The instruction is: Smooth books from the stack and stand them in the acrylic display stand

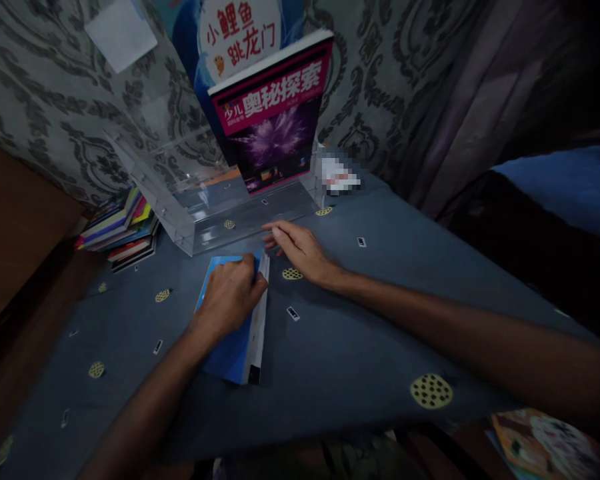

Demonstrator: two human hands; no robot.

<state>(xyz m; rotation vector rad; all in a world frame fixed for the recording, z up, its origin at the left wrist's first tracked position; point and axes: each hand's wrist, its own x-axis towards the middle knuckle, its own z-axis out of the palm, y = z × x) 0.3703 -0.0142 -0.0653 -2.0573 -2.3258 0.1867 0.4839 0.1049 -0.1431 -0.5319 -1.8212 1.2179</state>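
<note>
Blue book lies flat on the grey tablecloth, left hand pressed on its cover, fingers curled together (grip probably not closed). Right hand rests beside its top corner, fingers extended, before the clear stand holding a magenta book. Step in hand: picking up; lifting next requires gripping the spine edge.

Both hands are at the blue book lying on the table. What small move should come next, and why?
Probably lift the blue book by its far end. The left hand lies flat on its cover and the right hand touches its far corner, but neither grips it. The clear stand just behind has free room beside the upright pink book.
</note>
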